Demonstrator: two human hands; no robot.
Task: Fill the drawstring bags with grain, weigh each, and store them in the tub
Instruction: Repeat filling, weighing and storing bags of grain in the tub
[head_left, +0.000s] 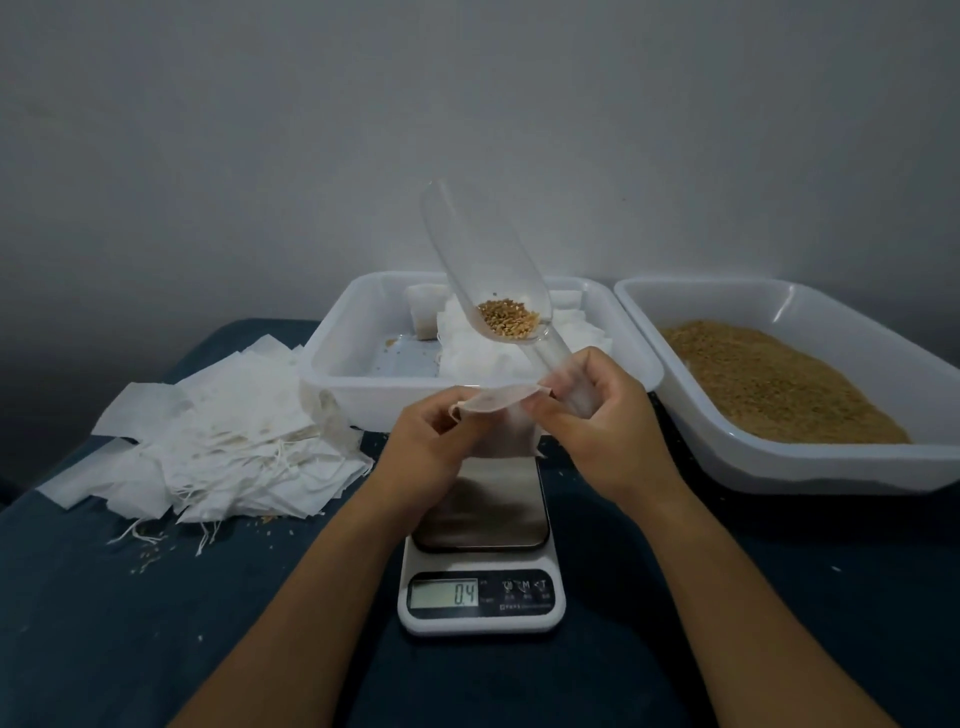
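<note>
A small white drawstring bag (506, 423) hangs over the scale (480, 571), its mouth held open between both hands. My left hand (428, 441) pinches the bag's left rim. My right hand (602, 415) pinches the right rim and also grips the handle of a clear plastic scoop (483, 275). The scoop tilts up and away, with a little brown grain (508, 318) in its lower end. The scale's display reads 0.4. Behind the scale stands a white tub (332, 358) holding filled white bags (467, 343).
A second white tub (810, 467) at the right holds loose brown grain (769, 379). A heap of flat empty bags (223, 441) with loose strings lies at the left on the dark blue table (130, 623). A few spilled grains dot the cloth near the heap.
</note>
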